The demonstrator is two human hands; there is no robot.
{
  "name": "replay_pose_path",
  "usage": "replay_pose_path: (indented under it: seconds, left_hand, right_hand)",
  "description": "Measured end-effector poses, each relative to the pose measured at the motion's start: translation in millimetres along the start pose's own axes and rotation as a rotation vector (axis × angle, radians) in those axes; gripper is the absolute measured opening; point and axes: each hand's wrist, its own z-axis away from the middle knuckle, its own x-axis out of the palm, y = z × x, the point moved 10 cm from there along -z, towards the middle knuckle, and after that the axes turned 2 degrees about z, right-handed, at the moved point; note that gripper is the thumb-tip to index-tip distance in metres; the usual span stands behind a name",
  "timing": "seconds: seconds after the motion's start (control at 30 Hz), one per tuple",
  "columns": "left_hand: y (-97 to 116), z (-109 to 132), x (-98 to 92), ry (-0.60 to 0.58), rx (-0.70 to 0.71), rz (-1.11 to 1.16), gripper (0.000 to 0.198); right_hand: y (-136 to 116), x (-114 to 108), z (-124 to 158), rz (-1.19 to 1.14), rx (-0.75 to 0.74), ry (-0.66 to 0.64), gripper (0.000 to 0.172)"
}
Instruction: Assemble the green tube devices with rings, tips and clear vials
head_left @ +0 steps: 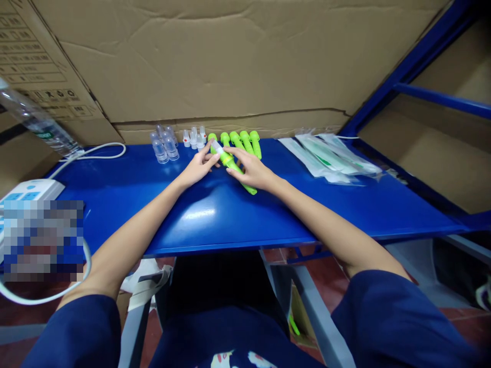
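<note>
A bright green tube (230, 163) with a clear tip (217, 147) is held slantwise at the middle of a blue surface (230, 220). The tip is pinched by the left hand (200, 166); the green body is grasped by the right hand (252, 169). Behind, more green tubes (246, 142) are lined up. Clear vials (160, 152) and small white-based pieces (186, 139) are grouped to the left, flat packets (326, 159) laid to the right.
</note>
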Motion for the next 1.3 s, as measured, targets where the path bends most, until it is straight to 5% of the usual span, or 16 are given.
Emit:
replay_pose_path:
  seconds: [0.33,0.67,0.8,1.0,1.3]
  left_hand:
    - [2.6,-1.9,9.2,-0.020,0.040,-0.010,0.078]
    - [8.7,-0.9,7.1,0.015,0.114,-0.157,0.054]
    - [19.3,3.1,3.8,0.028,0.184,-0.428,0.040]
    - [31.0,13.7,21.4,-0.116,0.208,-0.933,0.037]
    - [20.8,16.6,23.0,-0.188,0.107,-0.985,0.047]
  right_hand:
    - [10.7,-24.0,0.6,0.146,-0.020,0.120,0.057]
    - [93.2,-87.0,18.9,0.382,0.230,0.377,0.058]
    - [129.8,-91.3,29.2,0.405,0.346,0.362,0.057]
    - [179.3,-80.8,43.5,0.366,0.581,0.238,0.052]
    - [197.0,-72.2,43.1,0.350,0.707,0.142,0.052]
